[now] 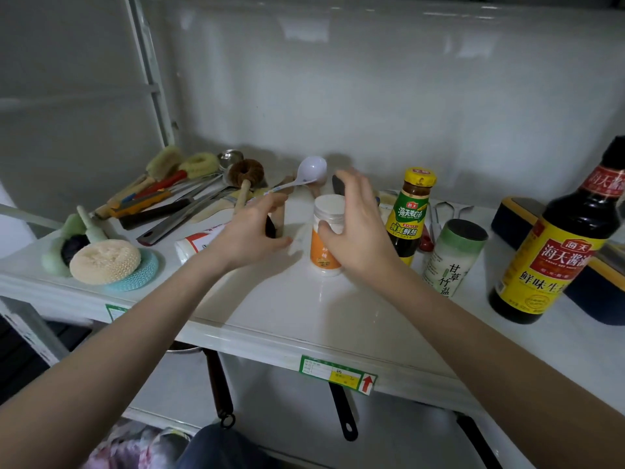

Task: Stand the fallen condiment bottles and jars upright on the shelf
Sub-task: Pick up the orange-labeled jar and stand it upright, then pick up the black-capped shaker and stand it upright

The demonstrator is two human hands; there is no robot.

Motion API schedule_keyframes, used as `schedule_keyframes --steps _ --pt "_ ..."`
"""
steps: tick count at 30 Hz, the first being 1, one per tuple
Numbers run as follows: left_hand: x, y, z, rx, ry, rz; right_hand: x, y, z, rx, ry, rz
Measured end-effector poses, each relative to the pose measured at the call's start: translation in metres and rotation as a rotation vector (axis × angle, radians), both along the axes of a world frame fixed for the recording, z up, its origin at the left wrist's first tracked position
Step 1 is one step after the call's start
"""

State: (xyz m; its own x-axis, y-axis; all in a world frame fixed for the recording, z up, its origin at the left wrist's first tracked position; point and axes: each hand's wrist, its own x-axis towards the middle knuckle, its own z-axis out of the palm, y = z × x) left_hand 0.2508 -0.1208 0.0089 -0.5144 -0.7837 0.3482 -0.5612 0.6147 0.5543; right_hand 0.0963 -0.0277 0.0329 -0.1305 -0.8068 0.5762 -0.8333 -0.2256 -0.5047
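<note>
White shelf (304, 309): four upright condiment containers, orange-labelled jar (325, 242) seemingly touched by right hand (358, 228), fingers apart.

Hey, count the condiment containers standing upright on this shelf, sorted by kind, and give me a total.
Dark sauce bottles: 2, the small yellow-capped bottle and the large soy sauce bottle.
Jars and canisters: 2, the orange-labelled jar by the right hand and the green salt canister.
Total: 4

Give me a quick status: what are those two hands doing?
Right hand open, against upright orange-label jar. Left hand open beside it, holding nothing. Three other bottles upright on shelf. Nothing blocking.
</note>
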Motion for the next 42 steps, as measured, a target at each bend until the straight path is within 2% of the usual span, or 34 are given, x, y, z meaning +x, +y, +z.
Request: schedule_keyframes --steps 4,7,12,15,18,22,26,29,32,35,39,42 --pt "0.023 -0.008 0.004 0.023 -0.084 0.064 0.017 -0.005 0.011 -0.009 0.072 0.082" --pt "0.041 -0.013 0.0 0.021 -0.15 0.149 0.033 -0.012 0.007 0.06 0.084 0.146" --pt "0.068 -0.019 -0.011 0.033 -0.305 0.332 0.054 -0.029 -0.018 0.189 0.012 0.188" --pt "0.075 -0.02 -0.016 0.015 -0.396 0.353 0.061 -0.039 -0.033 0.255 -0.033 0.162" --pt "0.075 -0.019 -0.017 0.003 -0.396 0.358 0.065 -0.048 -0.043 0.341 -0.097 0.146" --pt "0.074 -0.017 -0.016 -0.036 -0.34 0.386 0.068 -0.056 -0.052 0.448 -0.154 0.111" --pt "0.071 -0.012 -0.023 -0.118 -0.264 0.422 0.07 -0.057 -0.058 0.465 -0.188 0.094" --pt "0.066 -0.006 -0.025 -0.131 -0.069 0.401 0.069 -0.054 -0.055 0.467 -0.216 0.111" --pt "0.055 0.001 -0.021 -0.004 0.172 0.327 0.069 -0.051 -0.048 0.441 -0.307 0.135" --pt "0.045 0.004 -0.024 0.161 0.31 0.151 0.068 -0.046 -0.041 0.384 -0.406 0.136" --pt "0.043 0.001 -0.038 0.378 0.389 -0.007 0.066 -0.039 -0.037 0.365 -0.386 0.144" --pt "0.042 0.001 -0.043 0.414 0.419 -0.043 0.063 -0.038 -0.039 0.365 -0.336 0.157"
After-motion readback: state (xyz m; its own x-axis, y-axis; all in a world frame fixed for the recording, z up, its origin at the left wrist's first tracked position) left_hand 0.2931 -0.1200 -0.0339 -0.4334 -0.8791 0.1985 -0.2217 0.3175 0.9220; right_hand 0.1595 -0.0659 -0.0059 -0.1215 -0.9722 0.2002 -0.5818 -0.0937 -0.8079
